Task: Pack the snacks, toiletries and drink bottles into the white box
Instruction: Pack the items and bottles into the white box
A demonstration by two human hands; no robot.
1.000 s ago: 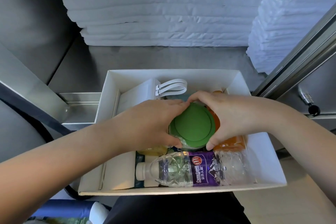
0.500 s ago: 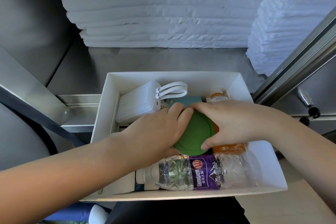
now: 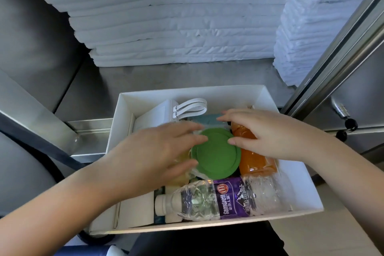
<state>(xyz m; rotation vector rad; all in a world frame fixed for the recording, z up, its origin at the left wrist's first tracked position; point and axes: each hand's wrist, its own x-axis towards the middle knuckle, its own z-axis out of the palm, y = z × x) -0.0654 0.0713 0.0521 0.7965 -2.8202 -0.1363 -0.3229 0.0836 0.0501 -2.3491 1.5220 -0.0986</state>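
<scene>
Flat round green disc, rubbery-looking, prob a lid, lies mid-box on top of the other goods in the white cardboard box. You're seating it, I reckon. Your L hand is spread loose on its left side: fingers near straight, tips at the far-left rim, thumb by the near-left rim, nothing clasped. Your R hand is flat too. Its thumb tip touches the disc's right rim, the fingers stretch over the teal packet, and the palm sits over the orange drink bottle. So the disc lies btwn both hands, bracketed, not gripped. To do this well, press down evenly w/ flat fingers from both sides. Don't lever one edge, or it may tip up against the orange bottle just beside it on the right. The clear plastic water bottle w/ purple label lies on its side along the near wall, just beside the disc's near rim, so leave it be. White case w/ two strap loops is far-left, white cartons near-left. Box looks nearly packed, IMO.
</scene>
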